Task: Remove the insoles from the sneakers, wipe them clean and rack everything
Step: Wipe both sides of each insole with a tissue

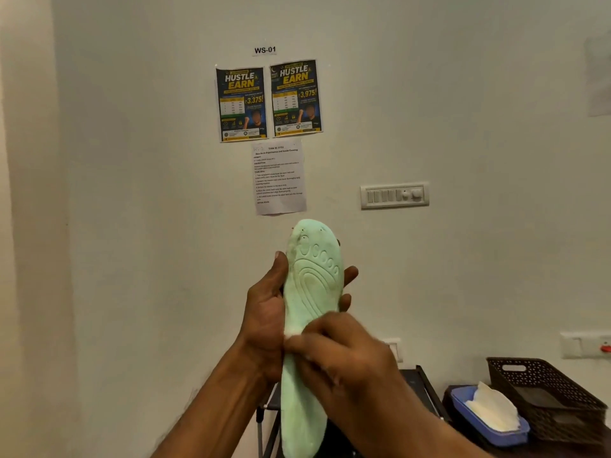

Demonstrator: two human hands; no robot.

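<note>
Right hand is pressing, fingers curling round a scrap of white wipe on the mint insole. We're holding that upright mid-air, left hand fingers wrapping its middle. We're figuring firm backing and long heel-to-toe strokes are working best.

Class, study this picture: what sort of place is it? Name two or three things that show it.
Probably a numbered indoor workstation for a set task: the WS-01 label, the printed task sheet under two posters, and a wipes tub beside a basket.
</note>
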